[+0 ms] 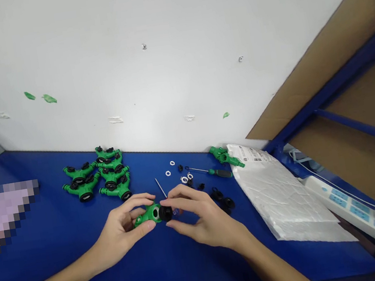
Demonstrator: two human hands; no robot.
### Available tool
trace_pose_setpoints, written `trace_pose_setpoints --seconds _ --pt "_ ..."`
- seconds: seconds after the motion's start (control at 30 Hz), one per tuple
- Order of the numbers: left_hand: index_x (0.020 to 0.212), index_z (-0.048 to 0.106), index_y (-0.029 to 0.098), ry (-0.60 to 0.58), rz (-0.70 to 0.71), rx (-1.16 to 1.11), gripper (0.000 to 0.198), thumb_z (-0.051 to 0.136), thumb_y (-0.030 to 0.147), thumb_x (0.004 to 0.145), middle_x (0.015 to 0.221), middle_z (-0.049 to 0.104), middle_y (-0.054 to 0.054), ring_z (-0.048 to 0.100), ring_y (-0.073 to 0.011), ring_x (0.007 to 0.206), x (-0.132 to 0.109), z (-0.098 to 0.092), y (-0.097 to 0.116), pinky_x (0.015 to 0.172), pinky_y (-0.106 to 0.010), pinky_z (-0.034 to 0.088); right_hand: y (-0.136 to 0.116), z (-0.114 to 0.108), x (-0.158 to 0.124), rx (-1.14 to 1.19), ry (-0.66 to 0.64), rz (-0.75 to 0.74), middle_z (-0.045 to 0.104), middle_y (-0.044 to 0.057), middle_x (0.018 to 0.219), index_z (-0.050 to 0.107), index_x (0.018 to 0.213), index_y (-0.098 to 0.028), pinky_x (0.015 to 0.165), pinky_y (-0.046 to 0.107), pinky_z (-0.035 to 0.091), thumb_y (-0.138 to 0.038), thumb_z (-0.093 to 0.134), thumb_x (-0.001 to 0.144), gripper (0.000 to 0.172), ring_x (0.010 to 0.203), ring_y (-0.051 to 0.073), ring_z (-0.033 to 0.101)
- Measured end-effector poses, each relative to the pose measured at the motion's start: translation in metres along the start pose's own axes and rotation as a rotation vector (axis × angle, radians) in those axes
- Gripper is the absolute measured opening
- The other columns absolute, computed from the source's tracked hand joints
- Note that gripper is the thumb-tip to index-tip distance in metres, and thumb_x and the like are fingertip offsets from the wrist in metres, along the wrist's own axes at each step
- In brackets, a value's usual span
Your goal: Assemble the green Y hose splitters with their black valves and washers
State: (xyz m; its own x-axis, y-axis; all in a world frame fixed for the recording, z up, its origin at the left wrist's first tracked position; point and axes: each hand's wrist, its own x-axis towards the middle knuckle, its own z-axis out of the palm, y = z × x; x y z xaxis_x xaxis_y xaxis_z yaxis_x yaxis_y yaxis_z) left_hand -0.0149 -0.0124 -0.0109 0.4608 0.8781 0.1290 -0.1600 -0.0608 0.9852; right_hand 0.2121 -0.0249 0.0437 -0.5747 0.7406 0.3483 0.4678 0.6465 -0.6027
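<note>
Near the front middle of the blue table, my left hand is closed around a green hose splitter whose round opening faces right. My right hand pinches a black ring-shaped connector between thumb and fingers, right up against that opening. Whether the two are joined, I cannot tell. Beyond the hands a thin metal shaft points up and left; its other end is hidden behind my right hand. White washers and small black parts lie scattered just past my right fingers.
Several green splitters with black fittings stand back left. At the back right are bare green splitter bodies, a green-handled screwdriver and black rings. A white padded mailer and a power strip lie right, beneath a blue frame.
</note>
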Motion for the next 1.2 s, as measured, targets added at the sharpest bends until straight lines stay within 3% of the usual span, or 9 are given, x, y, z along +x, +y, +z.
trace_pose_setpoints --seconds 0.2,0.33,0.47,0.57,0.67,0.77,0.93,1.1,1.2 --pt "0.108 0.070 0.020 0.028 0.001 0.055 0.025 0.070 0.026 0.083 0.127 0.054 -0.012 0.065 -0.0242 0.101 0.001 0.001 0.002 0.081 -0.031 0.055 0.004 0.009 0.008 -0.017 0.008 -0.082 0.059 0.010 0.107 0.062 0.125 -0.026 0.079 0.035 0.055 -0.020 0.061 0.091 0.034 0.090 0.019 0.061" --pt "0.106 0.071 0.020 0.071 0.065 0.088 0.024 0.069 0.026 0.084 0.125 0.056 -0.013 0.062 -0.0258 0.108 -0.003 0.003 0.003 0.080 -0.030 0.055 0.005 0.018 0.006 -0.006 0.127 -0.053 0.065 0.009 0.094 0.068 0.113 -0.020 0.069 0.032 0.055 -0.030 0.068 0.087 0.027 0.076 0.018 0.063" --pt "0.104 0.070 0.021 0.099 0.055 0.052 0.021 0.069 0.027 0.084 0.125 0.054 -0.012 0.062 -0.0245 0.106 -0.004 0.004 0.003 0.078 -0.029 0.056 0.005 0.030 0.008 0.011 0.237 -0.001 0.065 0.007 0.080 0.071 0.099 -0.018 0.058 0.028 0.052 -0.035 0.069 0.086 0.022 0.063 0.016 0.059" --pt "0.102 0.071 0.021 0.103 -0.005 -0.036 0.021 0.071 0.028 0.082 0.124 0.054 -0.010 0.066 -0.0199 0.091 -0.002 0.005 0.003 0.076 -0.030 0.057 0.007 0.034 0.007 0.071 0.251 0.009 0.065 0.007 0.084 0.070 0.107 -0.020 0.058 0.027 0.053 -0.033 0.069 0.086 0.025 0.066 0.016 0.060" --pt "0.100 0.072 0.021 0.075 -0.080 -0.175 0.021 0.074 0.027 0.080 0.122 0.056 -0.008 0.066 -0.0126 0.071 0.001 0.005 0.004 0.073 -0.032 0.058 0.011 0.031 0.005 0.110 0.201 -0.077 0.064 0.009 0.100 0.062 0.126 -0.023 0.072 0.031 0.055 -0.024 0.062 0.091 0.034 0.083 0.018 0.063" --pt "0.096 0.074 0.019 0.056 -0.167 -0.312 0.019 0.076 0.025 0.078 0.118 0.061 -0.007 0.067 -0.0132 0.071 0.003 0.006 0.007 0.072 -0.031 0.056 0.014 0.026 0.004 0.133 0.137 -0.119 0.063 0.010 0.108 0.058 0.133 -0.026 0.080 0.033 0.055 -0.017 0.059 0.093 0.042 0.093 0.018 0.063" --pt "0.098 0.073 0.017 -0.002 -0.345 -0.431 0.023 0.078 0.025 0.077 0.082 0.070 -0.004 0.067 -0.0149 0.073 0.003 0.008 0.015 0.073 -0.029 0.053 0.016 0.020 0.004 0.148 0.083 -0.173 0.067 0.009 0.116 0.054 0.136 -0.030 0.091 0.037 0.054 -0.011 0.061 0.091 0.049 0.106 0.021 0.062" --pt "0.094 0.073 0.016 0.032 -0.290 -0.372 0.025 0.081 0.029 0.073 0.105 0.068 -0.006 0.068 -0.0148 0.071 0.002 0.009 0.015 0.068 -0.030 0.053 0.012 0.016 0.004 0.068 0.009 -0.172 0.065 0.011 0.124 0.047 0.142 -0.027 0.095 0.039 0.054 -0.009 0.055 0.093 0.053 0.114 0.022 0.061" --pt "0.096 0.073 0.016 0.006 -0.314 -0.354 0.026 0.080 0.029 0.074 0.102 0.068 -0.007 0.068 -0.0149 0.071 0.003 0.009 0.014 0.068 -0.029 0.053 0.012 0.013 0.002 0.057 -0.068 -0.172 0.060 0.010 0.134 0.042 0.145 -0.026 0.099 0.039 0.053 -0.005 0.048 0.094 0.055 0.122 0.021 0.057"
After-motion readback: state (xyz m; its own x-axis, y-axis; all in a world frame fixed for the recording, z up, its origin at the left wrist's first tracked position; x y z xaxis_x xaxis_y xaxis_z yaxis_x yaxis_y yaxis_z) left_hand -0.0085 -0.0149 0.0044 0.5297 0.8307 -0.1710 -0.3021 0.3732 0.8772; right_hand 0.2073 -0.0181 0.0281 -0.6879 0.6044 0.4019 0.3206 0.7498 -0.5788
